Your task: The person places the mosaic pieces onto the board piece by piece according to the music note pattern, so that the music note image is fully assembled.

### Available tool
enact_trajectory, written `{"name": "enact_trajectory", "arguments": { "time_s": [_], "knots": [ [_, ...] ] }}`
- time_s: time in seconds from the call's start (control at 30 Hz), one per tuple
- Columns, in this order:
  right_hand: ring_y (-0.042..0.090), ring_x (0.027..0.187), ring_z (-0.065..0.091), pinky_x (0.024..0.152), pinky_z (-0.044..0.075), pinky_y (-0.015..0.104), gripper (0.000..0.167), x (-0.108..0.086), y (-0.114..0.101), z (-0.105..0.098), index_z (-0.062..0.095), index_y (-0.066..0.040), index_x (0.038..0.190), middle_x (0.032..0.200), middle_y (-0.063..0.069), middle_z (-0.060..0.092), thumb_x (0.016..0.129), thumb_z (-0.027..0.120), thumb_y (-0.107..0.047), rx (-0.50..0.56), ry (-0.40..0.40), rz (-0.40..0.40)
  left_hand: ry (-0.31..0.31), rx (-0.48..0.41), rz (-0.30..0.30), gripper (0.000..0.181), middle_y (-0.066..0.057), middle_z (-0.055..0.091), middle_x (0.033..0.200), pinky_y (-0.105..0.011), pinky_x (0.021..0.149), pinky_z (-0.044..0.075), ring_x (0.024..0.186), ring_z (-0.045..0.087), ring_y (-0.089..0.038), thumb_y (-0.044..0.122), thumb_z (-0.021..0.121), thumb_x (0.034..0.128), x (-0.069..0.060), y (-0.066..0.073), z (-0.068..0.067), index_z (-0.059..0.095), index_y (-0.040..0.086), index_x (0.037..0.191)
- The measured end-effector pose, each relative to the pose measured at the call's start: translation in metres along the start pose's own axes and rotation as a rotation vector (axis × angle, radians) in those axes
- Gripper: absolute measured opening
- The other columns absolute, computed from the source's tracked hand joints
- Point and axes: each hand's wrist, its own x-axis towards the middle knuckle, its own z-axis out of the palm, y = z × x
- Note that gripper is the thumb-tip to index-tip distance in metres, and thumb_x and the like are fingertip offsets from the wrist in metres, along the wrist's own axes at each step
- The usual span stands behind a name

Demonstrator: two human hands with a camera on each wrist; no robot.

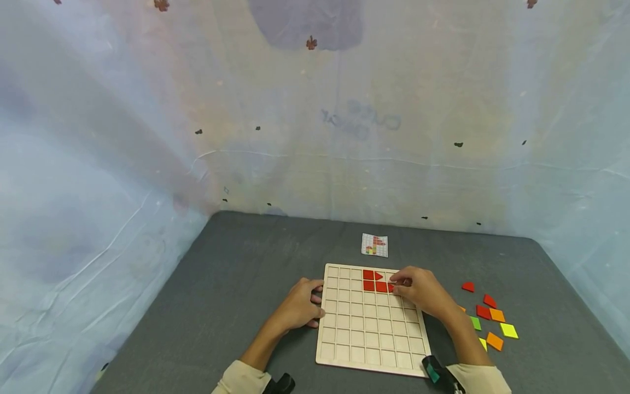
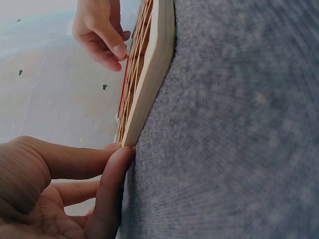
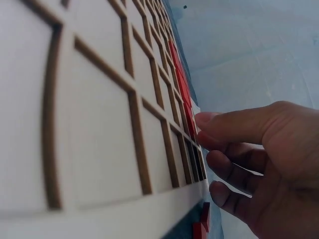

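A pale wooden grid board (image 1: 371, 328) lies on the dark table. Red pieces (image 1: 368, 285) fill several cells near its far edge, two of them with a pointed or rounded end. The left hand (image 1: 300, 306) grips the board's left edge; in the left wrist view its thumb and a finger pinch the board's rim (image 2: 157, 64). The right hand (image 1: 425, 293) has its fingertips at the rightmost red piece in the second row; in the right wrist view, thumb and fingers of the right hand (image 3: 264, 149) are beside the red pieces (image 3: 182, 82), and its hold is partly hidden.
Behind the board lies a small printed card (image 1: 374, 245) with a coloured grid pattern. Loose red, orange, green and yellow pieces (image 1: 494, 341) are spread on the table to the right, some partly behind the right forearm. Plastic sheeting (image 1: 344, 180) stands behind the table.
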Motion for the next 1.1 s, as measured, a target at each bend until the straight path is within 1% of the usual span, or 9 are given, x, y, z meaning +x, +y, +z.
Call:
{"name": "enact_trajectory", "arguments": {
  "time_s": [0.23,0.33,0.57,0.83,1.0,1.1],
  "knots": [
    [0.015,0.089,0.063,0.071,0.056,0.029,0.025,-0.007,0.001,-0.008,0.076,-0.003,0.122,0.101,0.002,0.071,0.097,0.076,-0.01,0.058,0.006,0.042,0.002,0.003,-0.01,0.074,-0.018,0.054,0.127,-0.034,0.055,0.065,0.102,0.059,-0.027,-0.015,0.074,0.0815,0.0,0.001,-0.001,0.051,-0.008,0.151],
    [0.016,0.089,0.063,0.07,0.057,0.028,0.027,-0.011,0.003,-0.013,0.075,-0.003,0.123,0.1,0.002,0.07,0.097,0.076,-0.011,0.054,0.017,0.055,0.0,0.005,-0.014,0.073,-0.018,0.053,0.126,-0.034,0.056,0.065,0.102,0.058,-0.027,-0.015,0.074,0.0819,0.0,0.002,-0.001,0.051,-0.008,0.151],
    [0.017,0.091,0.064,0.066,0.055,0.026,0.026,-0.02,0.006,-0.021,0.076,-0.004,0.122,0.099,0.0,0.071,0.097,0.077,-0.014,0.033,0.071,0.099,-0.003,0.001,-0.014,0.073,-0.018,0.053,0.127,-0.034,0.056,0.065,0.103,0.058,-0.027,-0.015,0.074,0.0818,0.0,0.003,-0.001,0.051,-0.009,0.151],
    [0.019,0.094,0.064,0.074,0.055,0.033,0.032,-0.028,0.016,-0.031,0.074,-0.004,0.127,0.102,0.001,0.072,0.098,0.077,-0.018,0.029,0.085,0.148,-0.007,-0.004,-0.012,0.073,-0.018,0.053,0.127,-0.035,0.056,0.065,0.102,0.057,-0.027,-0.015,0.074,0.0819,0.001,0.002,0.0,0.051,-0.008,0.151],
    [0.02,0.095,0.064,0.072,0.054,0.034,0.036,-0.036,0.025,-0.04,0.072,-0.005,0.131,0.105,0.003,0.071,0.098,0.078,-0.017,0.039,0.08,0.177,-0.006,-0.002,-0.013,0.074,-0.018,0.053,0.128,-0.035,0.056,0.065,0.103,0.058,-0.027,-0.015,0.075,0.0818,0.002,0.0,-0.001,0.05,-0.008,0.151],
    [0.022,0.098,0.064,0.074,0.055,0.035,0.04,-0.04,0.029,-0.045,0.071,-0.005,0.132,0.109,0.006,0.071,0.095,0.08,-0.017,0.046,0.069,0.196,-0.006,-0.002,-0.014,0.074,-0.018,0.053,0.129,-0.034,0.057,0.065,0.104,0.058,-0.027,-0.015,0.075,0.0821,0.002,0.0,-0.001,0.05,-0.008,0.152]
  ]
}}
